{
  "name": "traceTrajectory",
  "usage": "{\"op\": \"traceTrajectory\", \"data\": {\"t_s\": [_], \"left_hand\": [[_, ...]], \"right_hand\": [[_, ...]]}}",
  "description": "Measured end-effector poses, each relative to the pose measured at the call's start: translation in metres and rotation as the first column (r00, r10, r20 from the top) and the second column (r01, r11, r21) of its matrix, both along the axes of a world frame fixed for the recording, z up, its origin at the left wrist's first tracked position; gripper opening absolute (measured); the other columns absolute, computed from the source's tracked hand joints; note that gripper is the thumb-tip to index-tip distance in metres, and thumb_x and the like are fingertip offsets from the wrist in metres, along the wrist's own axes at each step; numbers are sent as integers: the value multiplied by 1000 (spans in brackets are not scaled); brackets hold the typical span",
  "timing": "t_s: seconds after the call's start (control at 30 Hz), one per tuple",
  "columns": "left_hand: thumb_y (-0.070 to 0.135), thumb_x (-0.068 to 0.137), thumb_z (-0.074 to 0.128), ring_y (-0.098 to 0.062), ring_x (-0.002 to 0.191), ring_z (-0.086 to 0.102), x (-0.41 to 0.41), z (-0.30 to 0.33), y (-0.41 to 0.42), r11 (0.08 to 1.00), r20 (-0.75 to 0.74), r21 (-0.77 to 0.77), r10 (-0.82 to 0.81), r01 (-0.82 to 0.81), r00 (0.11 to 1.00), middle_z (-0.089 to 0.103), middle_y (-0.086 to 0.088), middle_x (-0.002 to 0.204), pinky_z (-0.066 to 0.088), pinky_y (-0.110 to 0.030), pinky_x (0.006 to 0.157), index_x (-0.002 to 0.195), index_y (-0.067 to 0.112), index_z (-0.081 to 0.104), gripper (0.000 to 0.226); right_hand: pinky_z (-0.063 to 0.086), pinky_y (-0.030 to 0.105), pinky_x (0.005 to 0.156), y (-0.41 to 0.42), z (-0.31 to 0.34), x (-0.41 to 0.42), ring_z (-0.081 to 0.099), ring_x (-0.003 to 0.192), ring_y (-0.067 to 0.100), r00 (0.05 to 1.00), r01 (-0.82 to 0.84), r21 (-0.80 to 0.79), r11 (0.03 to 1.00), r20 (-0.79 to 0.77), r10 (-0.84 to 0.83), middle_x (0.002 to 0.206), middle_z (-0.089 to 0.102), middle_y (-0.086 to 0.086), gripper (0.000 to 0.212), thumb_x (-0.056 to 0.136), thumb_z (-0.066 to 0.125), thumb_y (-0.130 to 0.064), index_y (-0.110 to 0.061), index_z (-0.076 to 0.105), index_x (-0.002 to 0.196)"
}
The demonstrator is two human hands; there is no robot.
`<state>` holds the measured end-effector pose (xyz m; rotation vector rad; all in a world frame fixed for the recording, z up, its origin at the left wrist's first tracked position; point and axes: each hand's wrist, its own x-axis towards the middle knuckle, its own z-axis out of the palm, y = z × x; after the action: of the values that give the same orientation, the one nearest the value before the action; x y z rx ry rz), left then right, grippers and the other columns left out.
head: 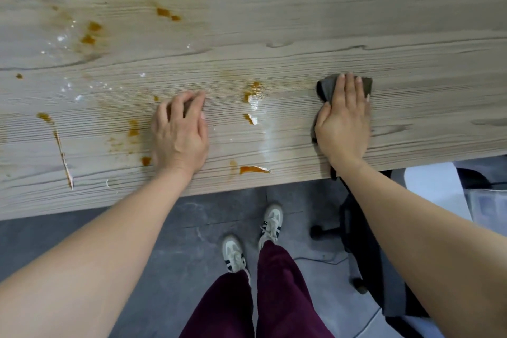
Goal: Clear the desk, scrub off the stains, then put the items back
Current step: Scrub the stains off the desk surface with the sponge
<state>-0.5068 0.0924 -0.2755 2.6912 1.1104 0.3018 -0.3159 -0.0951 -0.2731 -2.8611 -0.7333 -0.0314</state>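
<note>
Cloth point(329, 88) is lying near the desk's point(356, 22) front edge, right side; my right hand point(343, 121) is pressing it flat, fingers straight, one end hanging over the edge. My left hand point(179, 132) is resting near the front edge at the middle, fingers curling over something dark, can't tell what. Orange stains point(253, 169) and wet streaks are sitting between my hands and out toward the left end.

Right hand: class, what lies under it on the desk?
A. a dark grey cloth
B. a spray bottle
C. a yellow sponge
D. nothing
A: the right hand lies flat with straight fingers on a dark grey cloth, pressing it onto the wooden desk.
</note>
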Motion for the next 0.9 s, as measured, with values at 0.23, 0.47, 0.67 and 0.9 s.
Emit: {"op": "traceTrajectory", "data": {"t_s": [0.23,0.47,0.67,0.9], "left_hand": [[25,94,42,-28,113,39,0,-2,0,1000,10,4,6,-6,1000,51,-4,129,36,-44,94,135,24,49,42],[23,94,45,-30,115,39,0,0,-1,1000,12,-20,15,-14,1000,50,-4,130,36,-45,94,134,24,51,41],[23,95,45,-29,113,40,0,-1,1,1000,21,-20,11,-11,1000,51,-4,129,38,-44,93,134,24,50,40],[25,93,44,-25,111,39,-1,-3,2,1000,17,12,13,-14,1000,53,-2,128,40,-41,90,133,23,52,41]], "right_hand": [[-1,36,117,62,6,-8,6,147,21,993,-109,-3,994,-47,109,158,12,9,59,96,33,-24,-8,16,150],[-1,29,116,96,6,-33,8,146,16,899,-417,63,907,-120,421,158,16,3,56,97,36,-23,-13,20,150],[1,35,118,46,8,29,4,147,19,988,-111,-1,994,-111,110,159,10,6,54,100,28,-22,-9,14,151],[1,38,117,93,6,0,6,147,22,988,-144,2,990,-61,143,158,14,8,58,97,34,-25,-11,18,150]]}}
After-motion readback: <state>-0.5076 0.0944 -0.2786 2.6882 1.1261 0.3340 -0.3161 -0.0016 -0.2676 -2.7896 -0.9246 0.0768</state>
